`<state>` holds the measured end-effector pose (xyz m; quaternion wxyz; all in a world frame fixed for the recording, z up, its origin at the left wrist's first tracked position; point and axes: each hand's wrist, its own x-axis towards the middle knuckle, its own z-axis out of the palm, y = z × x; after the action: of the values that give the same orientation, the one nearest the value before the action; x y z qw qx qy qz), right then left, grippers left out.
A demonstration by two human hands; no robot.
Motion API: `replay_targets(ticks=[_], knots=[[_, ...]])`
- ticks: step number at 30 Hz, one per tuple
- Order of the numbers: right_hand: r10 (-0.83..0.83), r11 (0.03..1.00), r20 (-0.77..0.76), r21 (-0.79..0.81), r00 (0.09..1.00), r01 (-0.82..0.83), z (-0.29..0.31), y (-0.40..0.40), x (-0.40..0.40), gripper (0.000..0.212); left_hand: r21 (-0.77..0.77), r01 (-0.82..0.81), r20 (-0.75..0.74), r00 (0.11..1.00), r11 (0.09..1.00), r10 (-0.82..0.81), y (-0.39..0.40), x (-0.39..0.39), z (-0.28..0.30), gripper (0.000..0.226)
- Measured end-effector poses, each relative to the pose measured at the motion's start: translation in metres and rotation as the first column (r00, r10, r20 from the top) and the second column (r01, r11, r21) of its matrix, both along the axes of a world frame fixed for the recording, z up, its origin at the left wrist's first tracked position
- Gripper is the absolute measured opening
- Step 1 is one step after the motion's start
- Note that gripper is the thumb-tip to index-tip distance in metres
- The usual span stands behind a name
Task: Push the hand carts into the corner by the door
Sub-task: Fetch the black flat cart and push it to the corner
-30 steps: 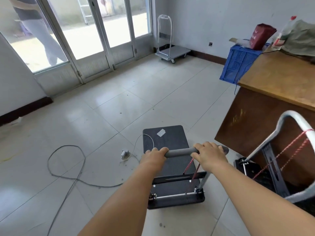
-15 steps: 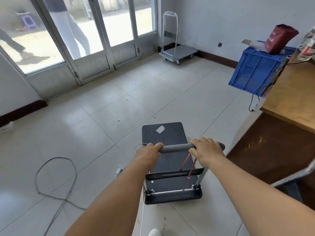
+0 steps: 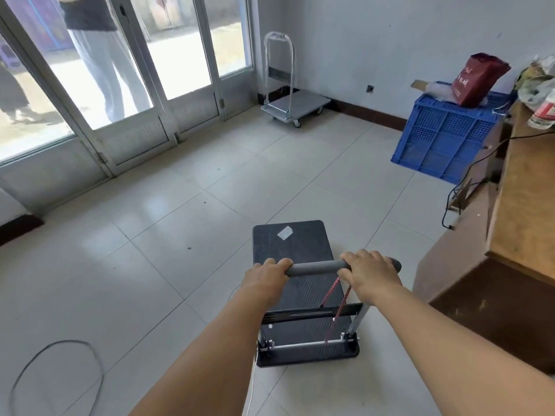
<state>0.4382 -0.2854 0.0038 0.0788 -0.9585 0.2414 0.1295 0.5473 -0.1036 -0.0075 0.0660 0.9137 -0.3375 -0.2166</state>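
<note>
Head view: 2 hands on the grey padded handle [image 3: 318, 267] of a black hand cart [image 3: 295, 253]. Left hand [image 3: 265, 276] has its fingers curled over the handle's left end; right hand [image 3: 371, 274] grips near the right end, fingers wrapped over the bar, fingertips hidden behind it. Cart stands on the tiled floor [image 3: 168, 235] in mid-room, platform pointing away from the person, a pale sticker near its far edge. Its wheels are not visible. Red cord [image 3: 339, 307] runs from the handle down to the base frame; where it is tied cannot be made out.

Silver hand cart [image 3: 295, 105] stands in the far corner, beside the glass door [image 3: 126, 85] and close to the wall, handle upright, well apart from the black cart.

Right side: wooden worktop [image 3: 528, 199], cut off by the frame edge. Blue crate [image 3: 450, 136] stands beyond it near the wall, with a red bag [image 3: 477, 79] resting on top. Black cable [image 3: 468, 175] hangs off the worktop. Loop of grey cable [image 3: 57, 370] lies on the floor lower left, partly cut off. Outside the glass, a person's legs [image 3: 105, 64] only; upper body out of frame.
</note>
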Motion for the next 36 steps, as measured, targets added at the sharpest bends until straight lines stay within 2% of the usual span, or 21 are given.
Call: replay_targets(ticks=[6,9,16,23,36], knots=[[0.019,1.000,0.029,0.004,0.999,-0.019,-0.003,-0.067,0.065,0.034,-0.009,0.013,0.105,0.994,1.000,-0.012,-0.072,0.061,-0.003,0.035],[0.050,0.999,0.035,0.016,0.998,-0.051,-0.001,-0.103,0.096,0.032,-0.009,0.005,0.065,0.998,1.000,-0.004,-0.104,0.086,-0.002,0.038],[0.081,0.997,0.015,0.001,0.997,-0.081,-0.001,-0.167,0.172,0.034,0.019,0.011,0.103,0.995,1.000,-0.012,-0.171,0.158,-0.005,0.033],[0.051,0.999,0.034,-0.004,0.998,-0.051,-0.007,-0.213,0.251,0.031,0.015,0.008,0.033,0.999,1.000,-0.008,-0.221,0.248,-0.004,0.030],[-0.021,1.000,0.006,0.002,1.000,0.021,-0.004,-0.302,0.425,0.033,0.038,0.089,0.046,0.995,0.995,-0.090,-0.317,0.429,-0.004,0.030]])
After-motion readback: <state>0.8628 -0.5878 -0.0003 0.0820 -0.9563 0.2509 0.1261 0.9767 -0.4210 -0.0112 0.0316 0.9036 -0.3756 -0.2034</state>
